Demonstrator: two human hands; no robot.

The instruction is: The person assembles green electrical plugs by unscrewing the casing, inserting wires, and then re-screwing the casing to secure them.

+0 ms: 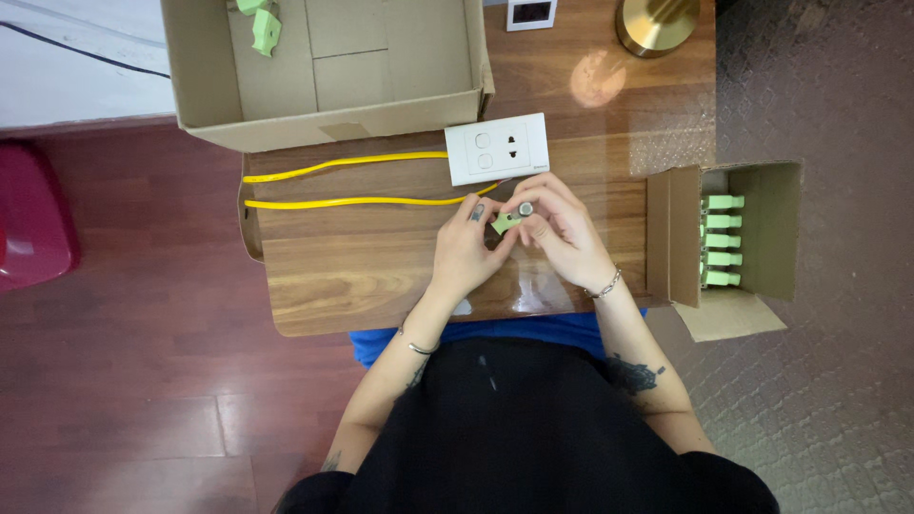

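Here your left hand (pixel 466 249) and right hand (pixel 560 228) meet over the wooden table (pixel 362 276), both pinching a small green connector (pixel 503 222) just below the white wall socket plate (pixel 497 148). Two yellow cables (pixel 352 201) run leftward; more green connectors (pixel 722 240) wait in the small carton (pixel 776 228) at your right, within reach.

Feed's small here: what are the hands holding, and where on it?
Both hands, left and right, pinch a green connector between fingertips; exact grip spots cannot be told.
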